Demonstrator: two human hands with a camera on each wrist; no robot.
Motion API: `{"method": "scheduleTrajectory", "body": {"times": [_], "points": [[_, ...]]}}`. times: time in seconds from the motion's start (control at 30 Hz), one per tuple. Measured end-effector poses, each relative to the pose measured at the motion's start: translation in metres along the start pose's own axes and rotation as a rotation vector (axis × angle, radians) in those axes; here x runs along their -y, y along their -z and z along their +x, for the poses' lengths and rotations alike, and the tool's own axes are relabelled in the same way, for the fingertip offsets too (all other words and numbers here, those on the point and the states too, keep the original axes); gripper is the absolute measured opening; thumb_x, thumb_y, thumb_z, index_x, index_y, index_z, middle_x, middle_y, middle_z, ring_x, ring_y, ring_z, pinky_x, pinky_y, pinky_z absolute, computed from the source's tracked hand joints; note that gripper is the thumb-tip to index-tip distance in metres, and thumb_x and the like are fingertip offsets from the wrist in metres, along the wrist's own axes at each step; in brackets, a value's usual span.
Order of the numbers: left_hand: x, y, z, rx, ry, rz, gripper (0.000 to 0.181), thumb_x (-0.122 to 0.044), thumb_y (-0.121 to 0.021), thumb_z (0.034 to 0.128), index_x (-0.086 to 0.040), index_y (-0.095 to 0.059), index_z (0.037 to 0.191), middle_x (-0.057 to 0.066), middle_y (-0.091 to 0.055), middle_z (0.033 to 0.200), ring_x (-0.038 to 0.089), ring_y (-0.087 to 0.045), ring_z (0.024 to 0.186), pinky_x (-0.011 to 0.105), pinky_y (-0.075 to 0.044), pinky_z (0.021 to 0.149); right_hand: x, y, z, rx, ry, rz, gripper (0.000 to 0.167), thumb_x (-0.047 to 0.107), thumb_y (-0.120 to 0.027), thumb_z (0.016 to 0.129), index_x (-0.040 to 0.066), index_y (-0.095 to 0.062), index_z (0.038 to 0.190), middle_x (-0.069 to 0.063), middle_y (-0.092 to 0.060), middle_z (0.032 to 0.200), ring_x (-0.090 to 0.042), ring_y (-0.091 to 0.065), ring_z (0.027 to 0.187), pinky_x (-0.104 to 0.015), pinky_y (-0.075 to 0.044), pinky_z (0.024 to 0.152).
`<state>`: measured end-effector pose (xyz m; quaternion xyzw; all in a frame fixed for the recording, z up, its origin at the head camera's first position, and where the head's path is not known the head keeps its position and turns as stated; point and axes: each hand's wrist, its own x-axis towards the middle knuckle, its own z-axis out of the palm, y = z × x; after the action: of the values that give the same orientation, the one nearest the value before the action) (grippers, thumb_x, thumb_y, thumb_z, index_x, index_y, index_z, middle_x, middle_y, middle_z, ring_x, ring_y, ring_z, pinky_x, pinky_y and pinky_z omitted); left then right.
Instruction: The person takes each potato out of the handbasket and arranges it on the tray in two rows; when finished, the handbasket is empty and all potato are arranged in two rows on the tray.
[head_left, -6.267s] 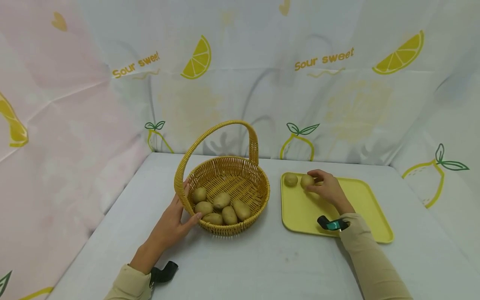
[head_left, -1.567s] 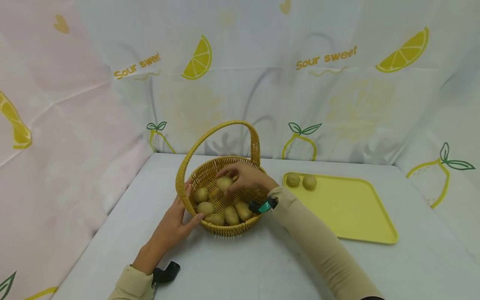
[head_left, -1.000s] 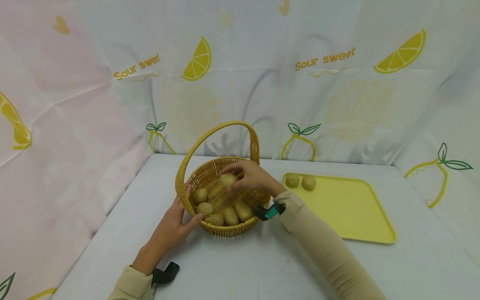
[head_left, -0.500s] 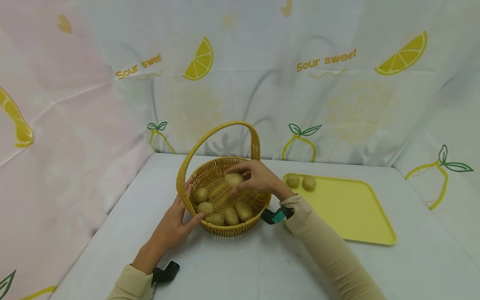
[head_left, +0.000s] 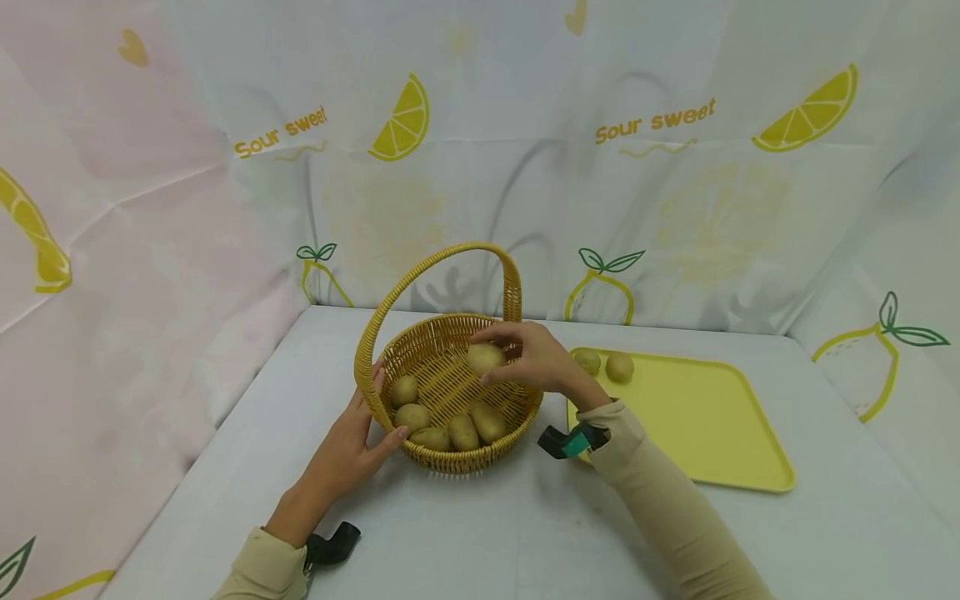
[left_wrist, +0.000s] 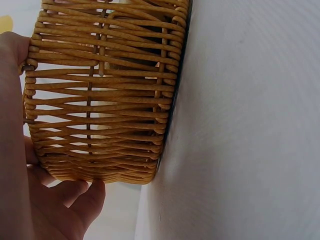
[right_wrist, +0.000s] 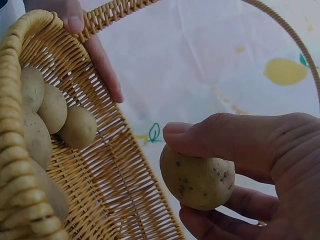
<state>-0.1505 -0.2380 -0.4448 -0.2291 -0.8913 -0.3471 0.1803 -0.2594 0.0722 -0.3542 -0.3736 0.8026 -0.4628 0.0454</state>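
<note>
Beige cloth makes the sleeves (head_left: 667, 508) nearest the viewer, with a black wrist camera (head_left: 333, 546) at the left cuff, above a white table (head_left: 465, 533). Just beyond, the left hand (head_left: 337, 458) holds the side of a woven basket (head_left: 467, 460), thumb over the rim and fingers along the outer wall, beside the foot of its tall handle (head_left: 416, 271). Five potatoes (head_left: 463, 432) lie inside, gathered toward the near and left edges. Over the basket's right part, the right hand (head_left: 546, 362) is clamped on a speckled potato (right_wrist: 200, 177), pinched between thumb and fingers. To the right sits a yellow tray (head_left: 693, 417); two more potatoes (head_left: 619, 367) rest side by side in its far left corner. Behind everything hangs a pale lemon-print cloth (head_left: 465, 192).
</note>
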Motion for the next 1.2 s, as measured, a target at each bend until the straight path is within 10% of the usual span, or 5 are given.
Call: {"method": "scheduleTrajectory", "body": {"times": [1.2], "points": [[0.001, -0.001, -0.001, -0.010, -0.024, -0.001, 0.088, -0.026, -0.071, 0.0994, 0.008, -0.018, 0.162, 0.020, -0.016, 0.170, 0.036, -0.020, 0.154, 0.020, -0.014, 0.117, -0.005, 0.025, -0.056, -0.153, -0.056, 0.070, 0.054, 0.006, -0.090, 0.080, -0.002, -0.070, 0.129, -0.010, -0.069, 0.127, -0.033, -0.064, 0.106, -0.043, -0.055, 0.090]]}}
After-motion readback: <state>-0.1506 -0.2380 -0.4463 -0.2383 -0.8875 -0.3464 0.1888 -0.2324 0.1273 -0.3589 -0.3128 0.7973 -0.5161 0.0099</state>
